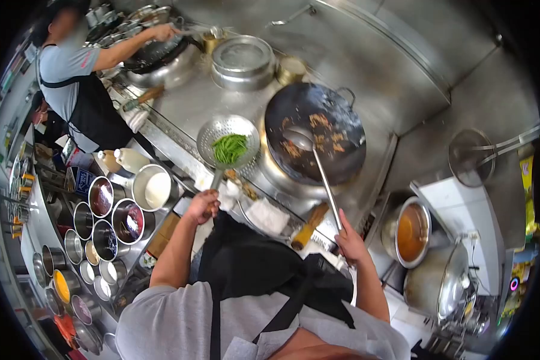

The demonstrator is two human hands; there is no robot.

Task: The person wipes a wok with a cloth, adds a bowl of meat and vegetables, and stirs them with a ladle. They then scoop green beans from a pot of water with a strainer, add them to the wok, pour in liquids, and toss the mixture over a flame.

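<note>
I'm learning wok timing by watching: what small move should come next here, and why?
Probably tip the strainer in the left hand over the wok: the green beans sit drained beside it, and the right hand already rests the ladle in the frying bits.

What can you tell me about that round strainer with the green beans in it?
The strainer is a shallow, round bowl of shiny metal, pierced all over with small holes. A heap of cut green beans lies in its middle. A straight handle runs down from its rim into the person's left hand, which grips it. The bowl is held about level above the steel cooktop, just left of the dark wok. Whether it touches the wok cannot be told.
</note>
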